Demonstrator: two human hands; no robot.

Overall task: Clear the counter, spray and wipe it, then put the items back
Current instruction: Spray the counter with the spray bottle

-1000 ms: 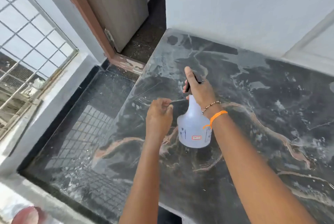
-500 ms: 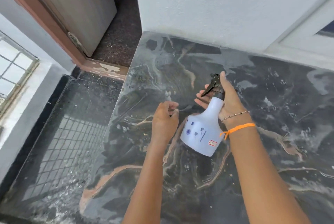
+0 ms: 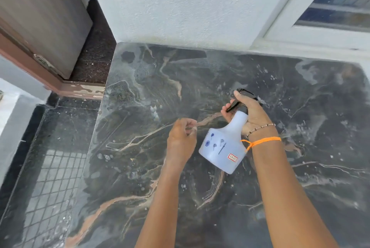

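Note:
A white spray bottle with a black trigger head hangs tilted above the dark marble counter, its nozzle toward the back left. My right hand grips its neck and trigger; an orange thread and a bead bracelet circle that wrist. My left hand hovers just left of the bottle, its fingers curled shut; whether it pinches something small I cannot tell. The counter carries white wet speckles and streaks, thickest on the right half.
A white wall closes the counter's back, with a window frame at the back right. The counter's left edge drops to a dark tiled floor. A wooden door stands at the far left.
The bottle went from upright to tilted and shifted right with my right hand. My left hand stayed curled beside it. The view swung to the right.

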